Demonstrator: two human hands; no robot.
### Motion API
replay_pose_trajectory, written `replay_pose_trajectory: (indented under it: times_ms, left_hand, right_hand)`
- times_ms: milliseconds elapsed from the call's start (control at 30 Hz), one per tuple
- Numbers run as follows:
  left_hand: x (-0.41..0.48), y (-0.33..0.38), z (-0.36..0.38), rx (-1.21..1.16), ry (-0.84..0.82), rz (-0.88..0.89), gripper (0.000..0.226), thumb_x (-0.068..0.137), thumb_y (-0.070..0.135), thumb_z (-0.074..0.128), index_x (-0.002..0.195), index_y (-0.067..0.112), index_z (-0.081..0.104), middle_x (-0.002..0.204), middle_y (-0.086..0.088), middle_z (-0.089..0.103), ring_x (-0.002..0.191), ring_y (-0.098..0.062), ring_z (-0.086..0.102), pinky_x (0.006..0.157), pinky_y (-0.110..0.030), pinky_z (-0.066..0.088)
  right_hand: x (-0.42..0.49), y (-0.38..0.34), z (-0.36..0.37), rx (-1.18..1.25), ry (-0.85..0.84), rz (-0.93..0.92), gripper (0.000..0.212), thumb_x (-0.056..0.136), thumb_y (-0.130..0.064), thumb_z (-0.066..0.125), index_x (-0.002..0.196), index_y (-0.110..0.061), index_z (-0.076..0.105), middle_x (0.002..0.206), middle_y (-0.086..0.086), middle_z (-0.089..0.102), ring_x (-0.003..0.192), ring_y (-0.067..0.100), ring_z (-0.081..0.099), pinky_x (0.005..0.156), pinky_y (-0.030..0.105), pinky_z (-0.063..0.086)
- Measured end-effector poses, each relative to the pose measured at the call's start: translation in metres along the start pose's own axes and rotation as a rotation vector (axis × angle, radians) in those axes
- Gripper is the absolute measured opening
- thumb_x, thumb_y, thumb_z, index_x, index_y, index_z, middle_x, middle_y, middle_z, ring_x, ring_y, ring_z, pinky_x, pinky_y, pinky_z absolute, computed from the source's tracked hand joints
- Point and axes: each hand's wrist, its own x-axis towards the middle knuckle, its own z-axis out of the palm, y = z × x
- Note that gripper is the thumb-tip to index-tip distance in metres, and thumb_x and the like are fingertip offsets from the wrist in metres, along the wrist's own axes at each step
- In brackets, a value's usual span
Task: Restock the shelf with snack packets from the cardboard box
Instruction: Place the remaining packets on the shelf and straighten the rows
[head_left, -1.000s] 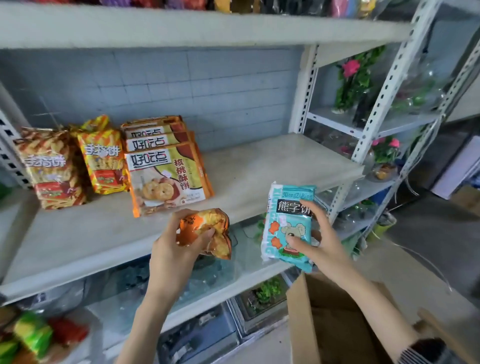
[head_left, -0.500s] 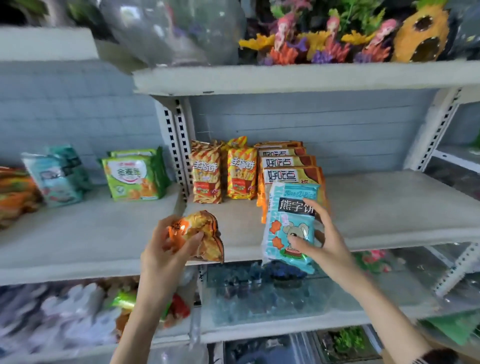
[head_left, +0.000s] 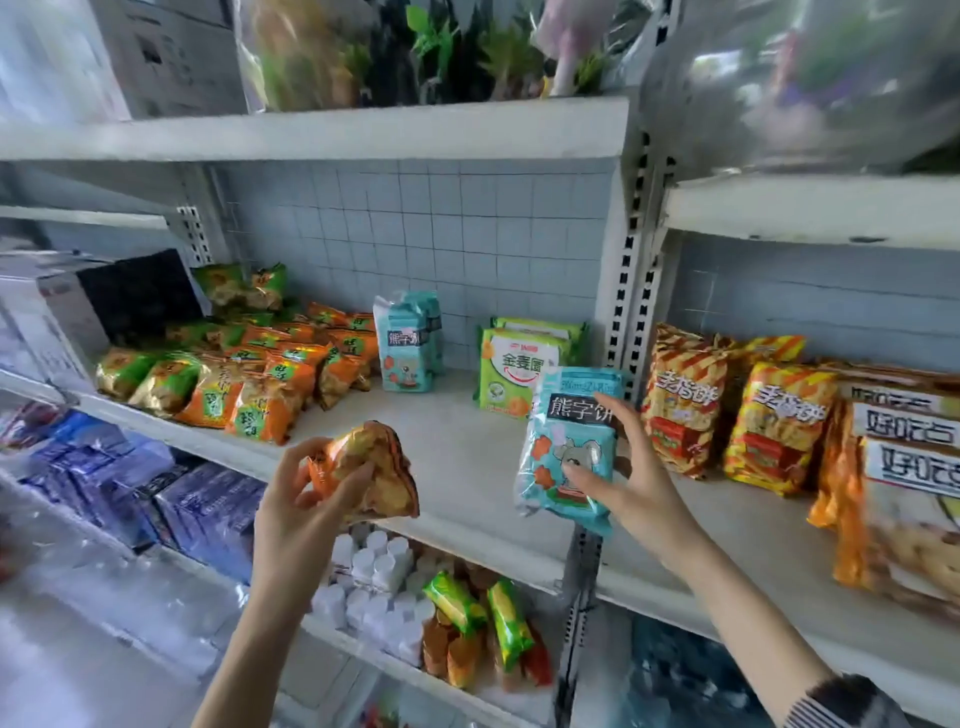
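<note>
My left hand (head_left: 304, 499) grips a small orange snack packet (head_left: 376, 475) in front of the white shelf (head_left: 462, 457). My right hand (head_left: 631, 480) holds a light-blue packet with a mouse picture (head_left: 569, 447) upright over the shelf's front part. On the shelf stand matching light-blue packets (head_left: 408, 343) at the back, a heap of orange and green packets (head_left: 244, 374) on the left and green packets (head_left: 514, 371) near the upright post. The cardboard box is out of view.
A perforated metal post (head_left: 631, 291) splits the shelf bays. Yellow-red striped packets (head_left: 727, 410) and orange biscuit bags (head_left: 904, 483) fill the right bay. Below are white bottles (head_left: 374, 577), blue packs (head_left: 156, 499) and more snacks (head_left: 478, 634). Plastic-wrapped artificial plants sit on top.
The view has swung left, from the right bay to the left one, bringing the heap of orange and green packets into sight. Both hands keep their packets and have risen to shelf level.
</note>
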Motion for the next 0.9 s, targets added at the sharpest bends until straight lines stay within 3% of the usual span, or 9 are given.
replay_pose_trajectory:
  times_ms: [133, 267, 400, 500, 533, 633, 733, 800, 900]
  left_hand:
    - [0.024, -0.006, -0.003, -0.059, 0.095, 0.011, 0.029, 0.072, 0.021, 0.072, 0.092, 0.038, 0.059, 0.087, 0.000, 0.070, 0.064, -0.006, 0.069, 0.050, -0.014, 0.049]
    - [0.041, -0.019, -0.012, -0.079, 0.172, -0.022, 0.033, 0.067, 0.025, 0.072, 0.095, 0.036, 0.058, 0.090, -0.002, 0.069, 0.068, -0.007, 0.070, 0.052, -0.014, 0.051]
    - [0.052, -0.034, -0.031, -0.082, 0.235, -0.042, 0.033, 0.066, 0.027, 0.071, 0.095, 0.034, 0.058, 0.089, 0.000, 0.067, 0.066, -0.003, 0.069, 0.052, -0.013, 0.051]
    - [0.065, -0.045, -0.047, -0.111, 0.262, -0.068, 0.033, 0.068, 0.023, 0.071, 0.098, 0.030, 0.058, 0.090, -0.003, 0.068, 0.066, -0.006, 0.069, 0.052, -0.014, 0.051]
    - [0.072, -0.049, -0.053, -0.122, 0.272, -0.075, 0.032, 0.070, 0.021, 0.071, 0.098, 0.029, 0.058, 0.089, -0.004, 0.069, 0.065, -0.007, 0.069, 0.051, -0.014, 0.051]
    - [0.098, -0.059, -0.069, -0.126, 0.271, -0.085, 0.030, 0.074, 0.016, 0.071, 0.098, 0.030, 0.058, 0.088, -0.003, 0.069, 0.065, -0.006, 0.069, 0.052, -0.013, 0.050]
    - [0.127, -0.068, -0.087, -0.133, 0.249, -0.097, 0.032, 0.071, 0.023, 0.072, 0.099, 0.030, 0.058, 0.087, -0.001, 0.070, 0.066, -0.006, 0.069, 0.051, -0.012, 0.049]
    - [0.148, -0.074, -0.100, -0.149, 0.211, -0.115, 0.034, 0.068, 0.028, 0.071, 0.100, 0.032, 0.058, 0.086, 0.001, 0.071, 0.067, -0.006, 0.069, 0.052, -0.012, 0.048]
    - [0.179, -0.083, -0.116, -0.178, 0.122, -0.183, 0.038, 0.069, 0.033, 0.071, 0.105, 0.033, 0.057, 0.083, 0.003, 0.073, 0.069, -0.006, 0.069, 0.054, -0.014, 0.050]
  right_hand:
    - [0.061, 0.012, 0.031, -0.074, -0.138, -0.023, 0.073, 0.078, -0.016, 0.075, 0.137, -0.029, 0.034, 0.139, 0.004, 0.039, 0.125, 0.015, 0.047, 0.099, 0.040, 0.048]
    - [0.115, 0.027, 0.073, -0.179, -0.225, -0.058, 0.069, 0.078, -0.005, 0.075, 0.129, -0.028, 0.035, 0.132, 0.013, 0.041, 0.114, 0.008, 0.049, 0.096, 0.017, 0.044]
    - [0.154, 0.048, 0.120, -0.284, -0.271, -0.005, 0.075, 0.082, -0.010, 0.071, 0.142, -0.027, 0.029, 0.133, 0.013, 0.030, 0.125, 0.020, 0.034, 0.105, 0.021, 0.028]
    - [0.176, 0.061, 0.154, -0.290, -0.283, -0.014, 0.075, 0.085, -0.010, 0.069, 0.144, -0.027, 0.027, 0.138, 0.015, 0.026, 0.129, 0.024, 0.033, 0.109, 0.030, 0.032]
    - [0.184, 0.065, 0.165, -0.287, -0.265, -0.032, 0.075, 0.084, -0.009, 0.069, 0.144, -0.026, 0.028, 0.139, 0.016, 0.027, 0.128, 0.022, 0.034, 0.109, 0.028, 0.032]
    - [0.209, 0.081, 0.192, -0.318, -0.165, -0.128, 0.075, 0.081, -0.011, 0.073, 0.140, -0.032, 0.030, 0.138, 0.016, 0.028, 0.115, 0.009, 0.030, 0.091, 0.000, 0.021]
    - [0.229, 0.097, 0.212, -0.387, -0.120, -0.164, 0.081, 0.080, -0.016, 0.075, 0.137, -0.043, 0.025, 0.139, 0.013, 0.025, 0.113, 0.003, 0.027, 0.086, -0.005, 0.016]
    - [0.238, 0.106, 0.220, -0.434, -0.091, -0.174, 0.086, 0.077, -0.013, 0.078, 0.137, -0.044, 0.023, 0.140, 0.015, 0.024, 0.123, 0.011, 0.029, 0.095, 0.000, 0.015]
    - [0.244, 0.116, 0.228, -0.617, -0.063, -0.188, 0.095, 0.076, -0.021, 0.079, 0.144, -0.039, 0.016, 0.142, 0.019, 0.021, 0.133, 0.031, 0.026, 0.111, 0.031, 0.021]
